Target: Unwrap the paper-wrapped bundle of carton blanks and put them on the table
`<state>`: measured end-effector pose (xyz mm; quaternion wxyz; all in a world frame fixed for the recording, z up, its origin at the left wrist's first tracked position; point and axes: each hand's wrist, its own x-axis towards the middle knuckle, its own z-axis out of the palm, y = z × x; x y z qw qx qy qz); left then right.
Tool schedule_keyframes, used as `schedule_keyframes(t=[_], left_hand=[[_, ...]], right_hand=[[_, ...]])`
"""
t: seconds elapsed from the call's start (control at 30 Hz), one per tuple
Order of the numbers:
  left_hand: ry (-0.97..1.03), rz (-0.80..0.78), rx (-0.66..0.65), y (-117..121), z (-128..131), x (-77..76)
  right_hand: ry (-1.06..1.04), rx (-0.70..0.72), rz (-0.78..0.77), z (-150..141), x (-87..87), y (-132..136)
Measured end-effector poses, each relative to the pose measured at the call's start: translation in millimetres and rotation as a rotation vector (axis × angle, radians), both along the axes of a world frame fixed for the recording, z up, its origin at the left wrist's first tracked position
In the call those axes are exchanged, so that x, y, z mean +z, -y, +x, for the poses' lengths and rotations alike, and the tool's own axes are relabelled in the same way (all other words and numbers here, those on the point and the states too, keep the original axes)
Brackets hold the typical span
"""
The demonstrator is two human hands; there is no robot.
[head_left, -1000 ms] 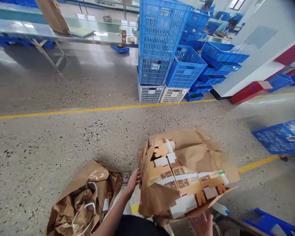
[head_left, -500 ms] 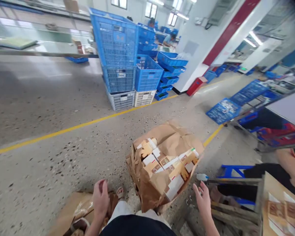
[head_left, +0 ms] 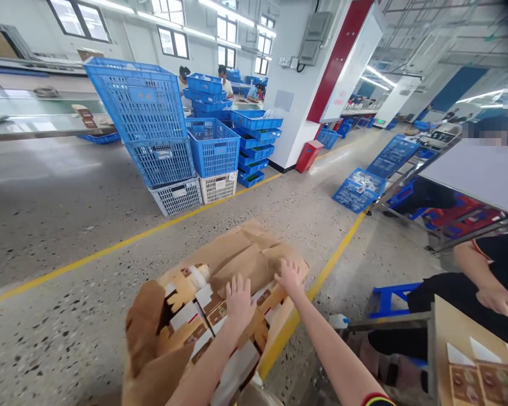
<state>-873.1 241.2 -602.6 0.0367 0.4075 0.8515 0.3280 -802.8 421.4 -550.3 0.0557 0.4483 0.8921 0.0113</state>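
Cartons (head_left: 203,316) in torn paper wrap (head_left: 237,254): left hand (head_left: 239,301) and right hand (head_left: 288,276) are pressing open-fingered; wrap may be tearing, spilling cartons.

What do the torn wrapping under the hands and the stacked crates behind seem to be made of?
Wrapping: matte brown kraft paper, judging by creases and ragged torn edges. The small boxes inside look like printed cardboard. Crates: apparently moulded plastic, blue or whitish-grey, with uniform lattice walls.
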Motion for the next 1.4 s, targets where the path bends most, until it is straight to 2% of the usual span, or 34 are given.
schedule_keyframes(t=[0.1,0.27,0.33,0.4,0.47,0.63,0.73,0.87,1.0,1.17,1.27,1.4], left_hand=[[-0.082,-0.024,0.065,-14,13,-26.4],[-0.201,-0.025,0.099,4,36,-51.6],[-0.228,-0.039,0.092,7,42,-58.1],[-0.244,-0.043,0.041,4,44,-61.3],[-0.251,-0.036,-0.032,-4,44,-60.2],[-0.261,0.028,-0.305,-46,44,-43.4],[-0.252,0.044,-0.411,-77,51,-33.4],[-0.210,0.007,-0.383,-105,61,-30.8],[-0.194,-0.011,-0.359,-111,63,-35.8],[-0.218,0.003,-0.368,-109,61,-39.7],[-0.236,0.015,-0.364,-110,61,-39.9],[-0.263,0.034,-0.365,-110,60,-38.8]], right_hand=[[0.075,0.238,-0.085,-10,-8.4,-17],[0.156,0.528,-0.249,-19,-16.7,-18],[0.182,0.575,-0.292,-13,-14.9,-20],[0.199,0.520,-0.284,-2,-9.7,-27],[0.217,0.382,-0.235,12,-2.8,-39],[0.274,-0.003,-0.105,51,7.7,-76],[0.263,-0.048,-0.143,67,6.3,-86],[0.182,0.010,-0.223,78,-3.2,-83],[0.075,-0.015,-0.222,85,-16.8,-69],[0.036,-0.239,-0.204,93,-31.8,-49],[0.073,-0.371,-0.266,90,-41.3,-39],[0.162,-0.410,-0.357,89,-43.0,-41]])
